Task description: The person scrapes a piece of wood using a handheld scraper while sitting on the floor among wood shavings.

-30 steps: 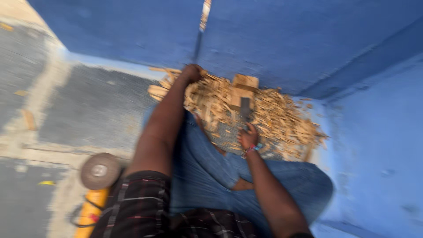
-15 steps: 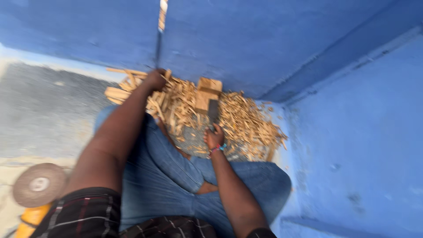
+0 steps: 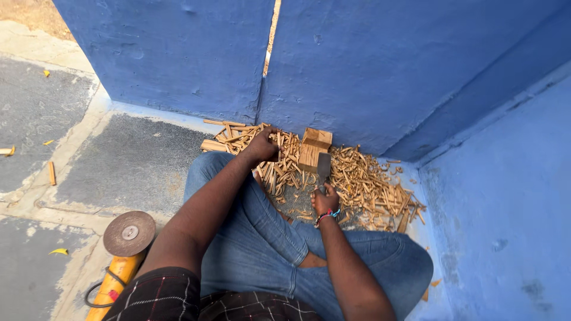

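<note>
I sit cross-legged in blue jeans, facing a corner of blue walls. My left hand (image 3: 262, 144) reaches forward into a heap of split wood sticks (image 3: 363, 187) and closes on a few of them. My right hand (image 3: 325, 201), with a beaded band at the wrist, grips the handle of a broad flat metal blade (image 3: 323, 167). The blade points away from me, next to a small upright wooden block (image 3: 313, 147) that stands among the sticks.
An angle grinder with a yellow body (image 3: 113, 284) and a round grey disc (image 3: 129, 233) lies at my left on the concrete floor. Blue walls (image 3: 386, 65) close in ahead and on the right. Loose wood bits (image 3: 52, 173) lie at the far left.
The view has steadied after swinging sideways. My left hand stays in the stick heap near the wall, and my right hand keeps its hold on the blade by the block.
</note>
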